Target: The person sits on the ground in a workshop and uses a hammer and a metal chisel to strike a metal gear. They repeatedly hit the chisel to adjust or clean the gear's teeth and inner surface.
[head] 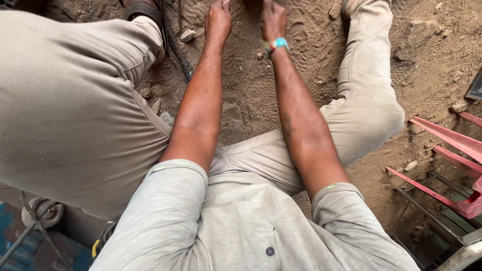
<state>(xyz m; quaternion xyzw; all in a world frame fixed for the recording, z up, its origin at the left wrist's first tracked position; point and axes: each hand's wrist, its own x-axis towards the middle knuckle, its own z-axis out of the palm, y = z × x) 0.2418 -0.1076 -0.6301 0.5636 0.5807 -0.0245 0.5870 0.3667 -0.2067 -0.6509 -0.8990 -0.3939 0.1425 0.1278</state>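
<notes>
I sit low over bare dirt ground (261, 90), my knees spread wide in beige trousers. Both arms reach straight ahead between my legs. My left hand (219, 19) and my right hand (273, 19) lie close together at the top edge of the view, fingers cut off by the frame. A coloured band (275, 45) circles my right wrist. Whatever the hands touch is out of sight.
Small stones (188, 35) and a dark cable (176, 50) lie on the soil by my left leg. Red metal bars (452, 140) and a frame stand at the right. A wheel and wires (40, 216) sit at the lower left.
</notes>
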